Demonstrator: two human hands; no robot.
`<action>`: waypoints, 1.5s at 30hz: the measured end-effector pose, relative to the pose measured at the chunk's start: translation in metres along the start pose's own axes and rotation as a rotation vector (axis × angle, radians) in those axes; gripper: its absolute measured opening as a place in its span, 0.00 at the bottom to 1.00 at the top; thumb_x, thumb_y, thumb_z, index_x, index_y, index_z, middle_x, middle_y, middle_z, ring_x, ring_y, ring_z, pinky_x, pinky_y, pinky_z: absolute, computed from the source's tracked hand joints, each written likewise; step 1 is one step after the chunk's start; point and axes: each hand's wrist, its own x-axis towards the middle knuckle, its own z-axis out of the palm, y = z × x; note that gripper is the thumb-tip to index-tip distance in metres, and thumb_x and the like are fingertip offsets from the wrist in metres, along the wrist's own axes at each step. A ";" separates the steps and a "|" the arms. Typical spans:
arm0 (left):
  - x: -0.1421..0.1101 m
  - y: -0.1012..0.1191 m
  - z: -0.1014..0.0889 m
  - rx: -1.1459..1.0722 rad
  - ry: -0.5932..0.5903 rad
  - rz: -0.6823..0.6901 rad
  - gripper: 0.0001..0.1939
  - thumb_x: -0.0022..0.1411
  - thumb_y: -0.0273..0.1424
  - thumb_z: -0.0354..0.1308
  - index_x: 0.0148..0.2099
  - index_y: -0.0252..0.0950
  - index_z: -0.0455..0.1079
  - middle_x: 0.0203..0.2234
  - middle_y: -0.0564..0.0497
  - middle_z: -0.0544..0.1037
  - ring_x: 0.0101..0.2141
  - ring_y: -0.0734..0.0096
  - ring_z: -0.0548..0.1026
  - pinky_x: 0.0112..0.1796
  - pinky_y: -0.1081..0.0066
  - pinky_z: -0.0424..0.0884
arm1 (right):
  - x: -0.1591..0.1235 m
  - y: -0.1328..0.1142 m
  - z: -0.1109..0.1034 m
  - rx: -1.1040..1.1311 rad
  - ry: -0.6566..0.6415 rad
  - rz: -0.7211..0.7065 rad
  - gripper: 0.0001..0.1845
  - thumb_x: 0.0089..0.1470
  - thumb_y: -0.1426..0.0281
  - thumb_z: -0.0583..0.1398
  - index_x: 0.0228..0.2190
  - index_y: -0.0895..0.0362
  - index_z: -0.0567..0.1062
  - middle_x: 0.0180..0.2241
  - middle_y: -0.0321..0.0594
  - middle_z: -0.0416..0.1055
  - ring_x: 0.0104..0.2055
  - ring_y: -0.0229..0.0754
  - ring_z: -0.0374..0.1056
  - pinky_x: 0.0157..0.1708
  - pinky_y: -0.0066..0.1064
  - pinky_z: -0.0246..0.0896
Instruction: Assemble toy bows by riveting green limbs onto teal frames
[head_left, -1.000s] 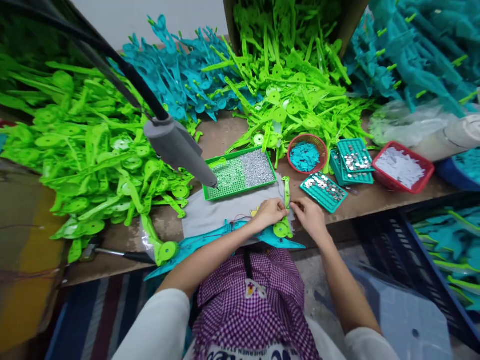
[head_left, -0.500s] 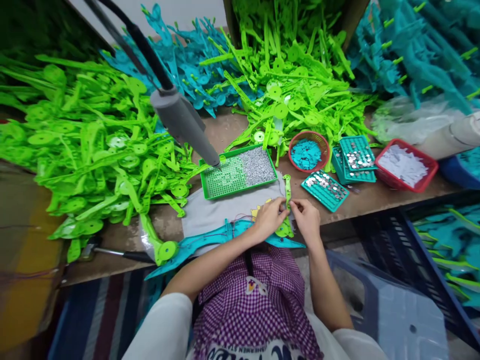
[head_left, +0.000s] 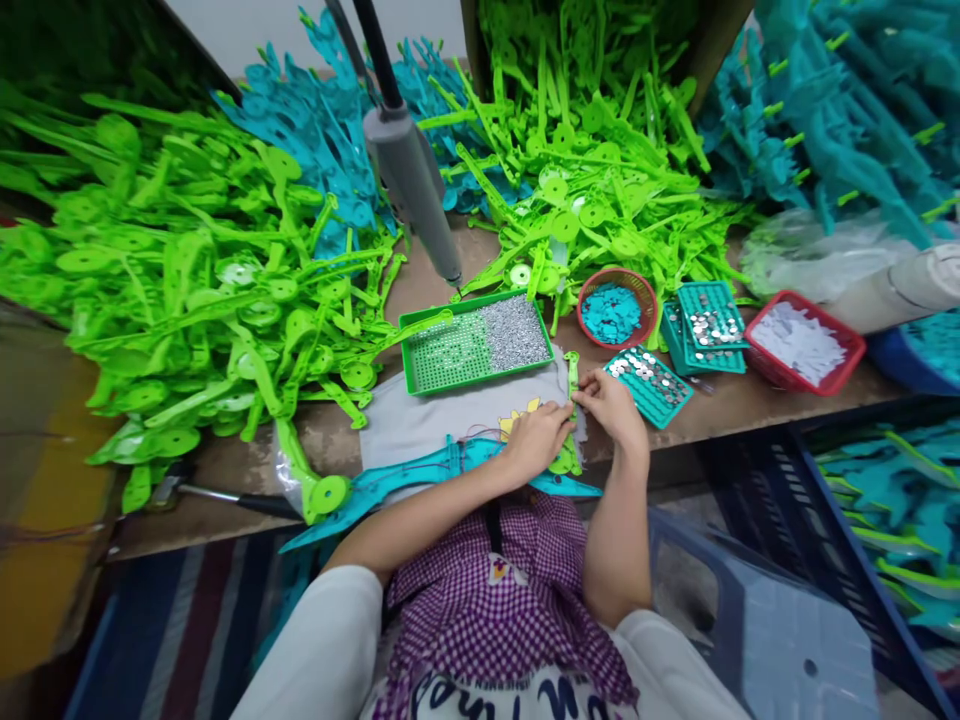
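In the head view, I see the left hand (head_left: 538, 440) with its fingers bunched narrow on the lime-green part (head_left: 571, 415), which lies upright on the grey cloth (head_left: 420, 420). The right hand (head_left: 611, 405) pinches its fingertips together at that part's right edge; I cannot tell if they grip anything. The long teal part (head_left: 420, 470) passes under the left forearm. Beyond the hands I see the green tray (head_left: 450, 375) of small metal pieces, with the screwdriver (head_left: 420, 190) hanging above it.
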 end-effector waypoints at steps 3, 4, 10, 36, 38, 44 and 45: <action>-0.001 -0.001 0.002 0.010 0.014 0.010 0.17 0.69 0.35 0.47 0.57 0.40 0.66 0.41 0.47 0.74 0.40 0.64 0.74 0.41 0.68 0.69 | -0.002 0.004 0.003 0.039 0.011 -0.054 0.09 0.51 0.64 0.60 0.34 0.56 0.73 0.27 0.36 0.72 0.28 0.39 0.68 0.30 0.30 0.59; -0.001 -0.002 0.003 0.014 0.014 0.017 0.17 0.69 0.35 0.47 0.57 0.40 0.66 0.41 0.47 0.74 0.40 0.64 0.74 0.41 0.69 0.69 | -0.005 0.005 0.004 0.043 0.030 -0.077 0.09 0.52 0.64 0.59 0.34 0.56 0.73 0.28 0.37 0.73 0.29 0.40 0.68 0.31 0.30 0.59; 0.001 -0.004 0.002 0.035 -0.015 0.049 0.16 0.69 0.36 0.45 0.53 0.41 0.69 0.39 0.48 0.75 0.38 0.65 0.75 0.38 0.70 0.69 | -0.019 0.015 0.003 0.098 0.041 -0.249 0.15 0.57 0.64 0.55 0.40 0.58 0.76 0.37 0.44 0.74 0.41 0.43 0.70 0.43 0.35 0.63; -0.007 -0.003 -0.007 -0.050 -0.031 0.004 0.14 0.68 0.32 0.48 0.50 0.40 0.71 0.40 0.47 0.74 0.40 0.64 0.74 0.44 0.67 0.68 | -0.013 -0.004 -0.004 -0.300 -0.043 -0.101 0.11 0.57 0.64 0.55 0.43 0.51 0.67 0.35 0.36 0.73 0.37 0.43 0.69 0.29 0.29 0.50; -0.007 0.000 -0.009 -0.044 -0.036 -0.003 0.13 0.67 0.32 0.49 0.48 0.39 0.72 0.38 0.47 0.74 0.40 0.64 0.74 0.44 0.68 0.68 | -0.013 -0.005 -0.004 -0.303 -0.039 -0.106 0.11 0.57 0.64 0.55 0.43 0.50 0.67 0.36 0.35 0.73 0.37 0.42 0.69 0.28 0.29 0.50; -0.008 0.008 -0.001 0.039 -0.051 0.001 0.15 0.68 0.29 0.43 0.47 0.35 0.71 0.37 0.45 0.73 0.37 0.63 0.73 0.40 0.67 0.68 | -0.014 -0.010 -0.005 -0.310 -0.039 -0.071 0.09 0.57 0.65 0.55 0.41 0.49 0.68 0.38 0.35 0.73 0.35 0.42 0.69 0.27 0.28 0.48; -0.008 0.009 0.001 0.063 -0.061 0.015 0.15 0.68 0.27 0.42 0.47 0.35 0.70 0.37 0.45 0.72 0.36 0.63 0.73 0.39 0.67 0.68 | -0.014 -0.011 -0.005 -0.311 -0.043 -0.064 0.09 0.57 0.65 0.55 0.41 0.49 0.68 0.38 0.35 0.73 0.36 0.42 0.69 0.27 0.28 0.48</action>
